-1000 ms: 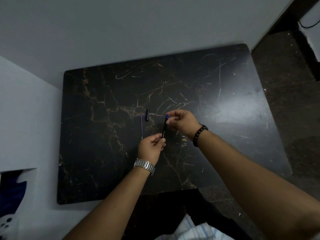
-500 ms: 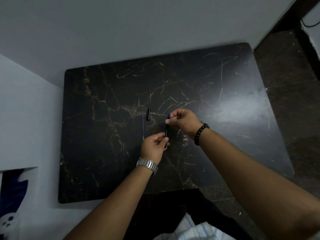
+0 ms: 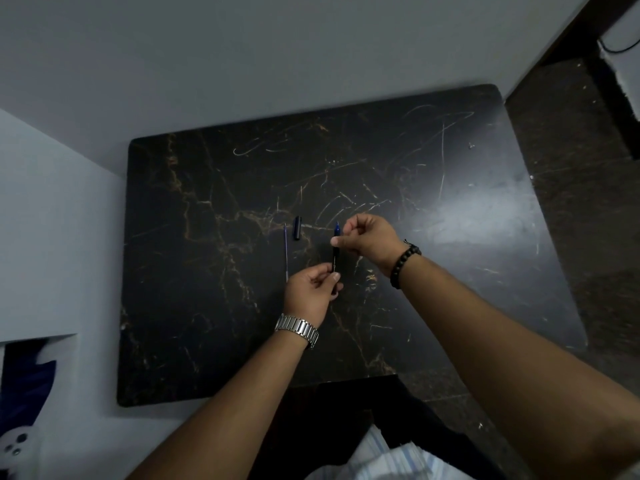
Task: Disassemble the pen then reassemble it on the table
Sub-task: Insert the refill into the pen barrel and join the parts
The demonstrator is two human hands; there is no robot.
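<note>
A dark pen barrel [image 3: 335,258] with a blue tip end stands nearly upright above the black marble table [image 3: 207,306]. My left hand [image 3: 311,292] pinches its lower end. My right hand [image 3: 367,242] pinches its upper part near the blue end. On the table to the left lie the thin blue ink refill [image 3: 285,251] and, just right of it, the short dark pen cap [image 3: 297,228].
Grey walls border the table at the back and left. A dark floor runs along the right side. A white and blue object [image 3: 20,410] sits low at the far left. My lap with striped cloth [image 3: 391,459] is under the table's near edge.
Both hands keep hold of the barrel and have barely shifted; the right hand's fingers moved slightly at the blue end. The refill and cap stay put.
</note>
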